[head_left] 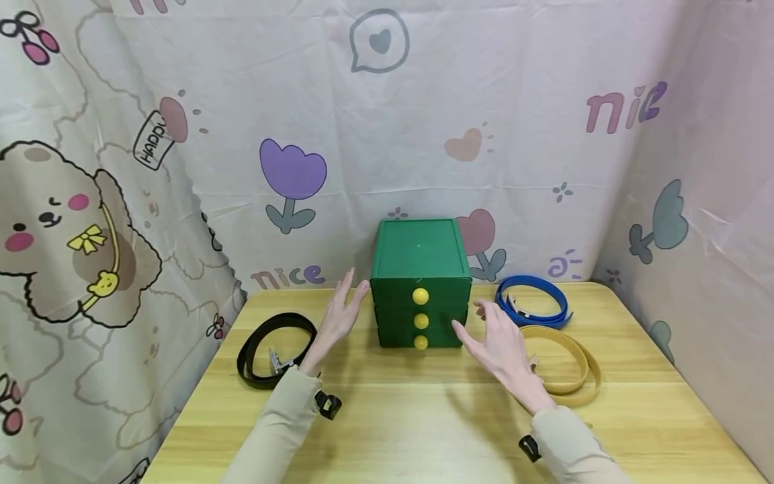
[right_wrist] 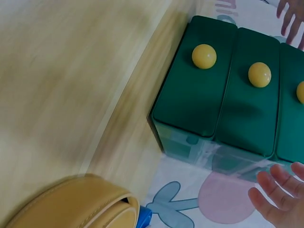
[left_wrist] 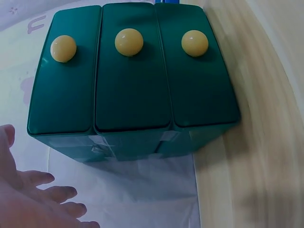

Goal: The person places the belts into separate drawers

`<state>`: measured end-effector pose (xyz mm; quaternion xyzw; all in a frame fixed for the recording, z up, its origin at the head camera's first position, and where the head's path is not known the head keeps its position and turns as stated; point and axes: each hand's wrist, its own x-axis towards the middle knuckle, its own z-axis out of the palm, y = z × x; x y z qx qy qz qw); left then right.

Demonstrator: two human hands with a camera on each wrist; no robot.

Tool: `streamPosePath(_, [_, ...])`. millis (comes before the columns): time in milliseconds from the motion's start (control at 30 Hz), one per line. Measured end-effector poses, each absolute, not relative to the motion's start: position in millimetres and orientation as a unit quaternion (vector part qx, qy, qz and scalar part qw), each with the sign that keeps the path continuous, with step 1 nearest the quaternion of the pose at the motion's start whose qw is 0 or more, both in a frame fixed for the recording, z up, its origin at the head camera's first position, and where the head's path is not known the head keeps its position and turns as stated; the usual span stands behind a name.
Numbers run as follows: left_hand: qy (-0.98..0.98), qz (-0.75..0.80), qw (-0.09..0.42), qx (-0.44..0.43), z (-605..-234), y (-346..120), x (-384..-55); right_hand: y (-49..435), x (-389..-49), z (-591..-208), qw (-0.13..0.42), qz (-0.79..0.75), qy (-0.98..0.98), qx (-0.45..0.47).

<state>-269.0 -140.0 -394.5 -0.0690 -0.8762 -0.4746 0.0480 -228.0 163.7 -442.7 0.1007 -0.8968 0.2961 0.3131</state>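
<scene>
A green box with three drawers [head_left: 420, 249] stands at the back middle of the table, each drawer front bearing a round yellow knob [head_left: 420, 296]. My left hand [head_left: 340, 316] is raised just left of the box, fingers extended and holding nothing. On the other side, my right hand [head_left: 498, 339] hovers near the box's front right edge, its fingers spread and slightly bent around no object. In the left wrist view, all three drawers [left_wrist: 133, 90] appear closed, with the left hand [left_wrist: 33, 194] beside them. The right wrist view has the right hand [right_wrist: 285, 194] close to the box's side.
A coiled black belt [head_left: 246, 359] with a metal buckle lies at left. To the right are a coiled blue belt [head_left: 565, 306] and, nearer, a coiled tan belt [head_left: 595, 376]. A printed cloth [head_left: 514, 60] hangs behind the wooden table [head_left: 411, 423] and along its sides.
</scene>
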Motion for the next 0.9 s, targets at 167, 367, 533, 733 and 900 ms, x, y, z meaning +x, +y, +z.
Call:
streamPosePath(167, [-0.855,-0.514,0.035,-0.052,-393.8,-137.8,-270.6,155.9,-231.6,-442.6,0.326,0.305,-0.888,0.11])
streamPosePath(367, [-0.818,-0.57,0.05,-0.051,-391.9,-131.4,-275.2,146.7,-235.5,-440.0,0.328,0.327,-0.88,0.11])
streamPosePath(533, [-0.778,-0.622,0.063,-0.054,-390.1,-125.4,-278.1,137.1,-238.7,-437.2,0.325,0.352,-0.87,0.113])
streamPosePath(733, [-0.745,-0.661,0.082,-0.041,-386.8,-119.1,-281.8,125.0,-244.1,-435.1,0.324,0.388,-0.854,0.123])
streamPosePath(900, [-0.718,-0.689,0.09,-0.026,-386.0,-116.2,-284.8,115.3,-248.0,-433.3,0.325,0.406,-0.844,0.133])
